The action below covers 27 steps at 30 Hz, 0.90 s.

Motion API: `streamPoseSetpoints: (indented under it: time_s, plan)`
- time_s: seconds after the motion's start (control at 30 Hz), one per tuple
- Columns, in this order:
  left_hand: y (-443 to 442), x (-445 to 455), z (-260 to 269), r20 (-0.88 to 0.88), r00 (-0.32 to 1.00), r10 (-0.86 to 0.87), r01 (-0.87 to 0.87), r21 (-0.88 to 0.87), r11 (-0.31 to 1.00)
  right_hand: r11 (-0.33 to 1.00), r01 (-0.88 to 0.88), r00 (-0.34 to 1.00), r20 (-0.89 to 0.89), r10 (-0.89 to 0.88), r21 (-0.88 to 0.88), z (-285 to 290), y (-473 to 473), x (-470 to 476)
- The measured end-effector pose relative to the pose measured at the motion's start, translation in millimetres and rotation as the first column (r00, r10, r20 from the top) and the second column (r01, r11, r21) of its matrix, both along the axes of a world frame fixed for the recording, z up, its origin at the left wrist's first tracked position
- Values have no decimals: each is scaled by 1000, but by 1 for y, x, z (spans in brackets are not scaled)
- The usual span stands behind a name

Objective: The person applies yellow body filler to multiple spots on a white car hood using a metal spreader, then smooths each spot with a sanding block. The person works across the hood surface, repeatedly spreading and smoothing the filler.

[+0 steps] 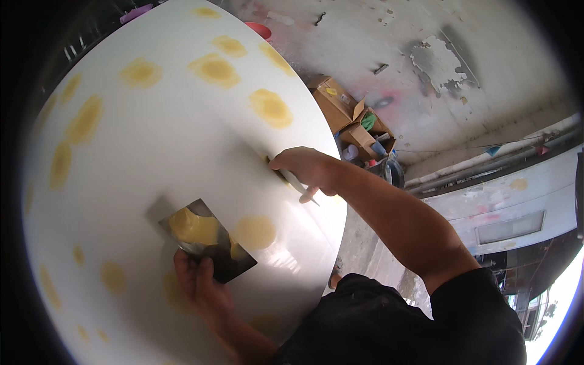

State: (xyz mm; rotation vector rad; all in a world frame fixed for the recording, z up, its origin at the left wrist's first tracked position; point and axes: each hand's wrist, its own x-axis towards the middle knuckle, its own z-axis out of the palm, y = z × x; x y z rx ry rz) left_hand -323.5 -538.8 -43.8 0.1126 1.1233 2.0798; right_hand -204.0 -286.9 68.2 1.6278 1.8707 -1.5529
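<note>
A large white painted panel [182, 155] with scattered yellow filler patches [214, 70] spreads out in front of me. My left hand [205, 278] grips a dark rectangular plate [228, 264] by its lower edge, thumb on top. A thick smear of yellow filler [194, 226] lies on the plate's upper part. Over the panel's right side, my right hand [303, 169] holds a thin, flat spreader [292, 179], seen nearly edge-on, with its long edge at the panel. Part of the spreader is hidden by the fingers.
Beyond the panel's right edge, open cardboard boxes [335, 105] with bottles and a green bag stand by a stained wall [456, 105]. A red basin [259, 30] is at the top. At right is another white panel [511, 219] with a rectangular recess.
</note>
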Motion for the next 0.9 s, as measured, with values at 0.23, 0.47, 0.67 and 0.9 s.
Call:
streamPoseSetpoints:
  time_s: [0.23,0.47,0.67,0.9]
  plan:
    - [0,-1,-8,14,999,35,-35,-30,999,994,51,994,-87,-59,-95,17,11,13]
    - [-4,0,-10,2,1000,-1,1,-8,1000,1000,13,999,39,-13,14,5,3,-13]
    - [3,3,5,24,999,49,-47,-56,997,996,27,997,-77,-33,-87,16,15,13]
    - [2,4,7,12,1000,29,-28,-45,999,994,99,993,-57,-101,-35,9,9,4]
